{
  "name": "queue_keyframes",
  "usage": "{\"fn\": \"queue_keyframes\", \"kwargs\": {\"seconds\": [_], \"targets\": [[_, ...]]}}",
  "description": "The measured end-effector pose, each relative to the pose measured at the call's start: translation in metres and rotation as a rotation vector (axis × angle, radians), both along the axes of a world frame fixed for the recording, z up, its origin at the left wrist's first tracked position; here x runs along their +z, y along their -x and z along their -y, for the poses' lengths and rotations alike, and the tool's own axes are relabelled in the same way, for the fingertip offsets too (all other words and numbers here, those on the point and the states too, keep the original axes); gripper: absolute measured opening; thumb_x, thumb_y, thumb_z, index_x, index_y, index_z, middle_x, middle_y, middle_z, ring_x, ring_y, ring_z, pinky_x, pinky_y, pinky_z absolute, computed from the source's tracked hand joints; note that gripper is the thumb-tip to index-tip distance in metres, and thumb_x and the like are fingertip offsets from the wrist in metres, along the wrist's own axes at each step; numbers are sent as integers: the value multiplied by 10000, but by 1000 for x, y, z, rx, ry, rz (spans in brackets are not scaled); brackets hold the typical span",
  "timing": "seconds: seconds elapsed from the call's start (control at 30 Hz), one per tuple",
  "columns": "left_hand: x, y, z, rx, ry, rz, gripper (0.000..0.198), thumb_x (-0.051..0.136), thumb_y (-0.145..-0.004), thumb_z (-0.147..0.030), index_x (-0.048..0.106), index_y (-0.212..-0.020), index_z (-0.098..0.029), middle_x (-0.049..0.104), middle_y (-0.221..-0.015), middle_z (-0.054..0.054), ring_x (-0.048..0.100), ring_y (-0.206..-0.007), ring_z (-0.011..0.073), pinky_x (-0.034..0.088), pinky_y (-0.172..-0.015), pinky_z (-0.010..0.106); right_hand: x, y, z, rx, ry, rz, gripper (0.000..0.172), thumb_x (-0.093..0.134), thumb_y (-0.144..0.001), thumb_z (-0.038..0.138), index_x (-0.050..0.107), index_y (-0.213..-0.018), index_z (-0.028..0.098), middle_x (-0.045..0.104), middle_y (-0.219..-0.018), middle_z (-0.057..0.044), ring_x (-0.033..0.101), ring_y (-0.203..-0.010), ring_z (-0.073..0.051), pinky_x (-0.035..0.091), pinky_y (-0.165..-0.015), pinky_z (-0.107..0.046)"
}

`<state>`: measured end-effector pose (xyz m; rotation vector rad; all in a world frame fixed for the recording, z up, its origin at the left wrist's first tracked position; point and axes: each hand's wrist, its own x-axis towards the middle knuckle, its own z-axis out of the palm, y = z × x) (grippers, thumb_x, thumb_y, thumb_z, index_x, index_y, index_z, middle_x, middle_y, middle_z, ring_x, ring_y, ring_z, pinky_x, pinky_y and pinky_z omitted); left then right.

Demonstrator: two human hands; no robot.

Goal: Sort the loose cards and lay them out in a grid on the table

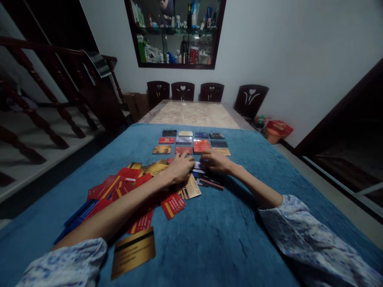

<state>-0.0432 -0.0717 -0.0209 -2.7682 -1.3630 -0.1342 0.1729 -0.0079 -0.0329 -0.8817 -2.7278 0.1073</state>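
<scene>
My left hand (181,167) rests on the loose heap of cards (128,179), its fingers bent near a white card (198,167). My right hand (216,160) is curled at the other side of that card, its fingertips pressed together; whatever they grip is too small to make out. Just below lie a black card (213,181) and a cream card (192,189). Beyond my hands, cards stand in rows, with a red stack (201,146) and a gold card (162,149) in the nearest row. A large gold card (133,252) lies by my left sleeve.
A blue cloth (203,247) covers the near part of the table, and its marbled top (191,113) shows beyond. Dark chairs (182,91) line the far end. A railing (44,79) is at left, a red bag (279,127) at right.
</scene>
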Motion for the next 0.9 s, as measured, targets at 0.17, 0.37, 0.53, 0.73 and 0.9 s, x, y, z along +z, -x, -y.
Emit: {"fn": "queue_keyframes", "kwargs": {"seconds": [0.17,0.37,0.53,0.73,0.9], "targets": [[-2,-9,5,-1,29,-43,368,502,-826,-71,695,-1113,-199,645,-1310,142,385,-1394,370,395,-1036,570,-3,-8,6,24,16,-32,166,601,-919,131,747,-981,181,718,-1021,-117,653,-939,-205,486,-819,-322],[-3,-18,9,2,62,-73,414,502,-839,-82,646,-1204,-216,619,-1335,134,347,-1418,358,372,-1063,576,-7,-13,11,96,32,-68,194,580,-948,193,753,-1035,171,736,-1068,-137,674,-983,-234,531,-865,-372],[0,-28,10,33,115,-58,443,473,-856,-69,614,-1256,-196,578,-1354,163,386,-1369,362,390,-1034,572,-9,-22,9,133,60,-47,197,612,-935,247,746,-1057,171,733,-1098,-125,668,-1015,-244,536,-906,-393],[-2,-32,7,40,191,-17,516,447,-835,-57,570,-1314,-204,566,-1357,152,476,-1282,330,398,-1010,563,-10,-34,1,154,108,-41,251,675,-899,328,739,-1093,183,704,-1142,-130,646,-1070,-261,526,-947,-422],[-4,-32,3,49,225,49,543,443,-792,-19,561,-1297,-179,575,-1366,146,497,-1289,299,376,-1043,541,-11,-38,-3,154,131,-24,268,696,-873,291,735,-1119,193,701,-1130,-117,645,-1065,-258,517,-955,-421]]}}
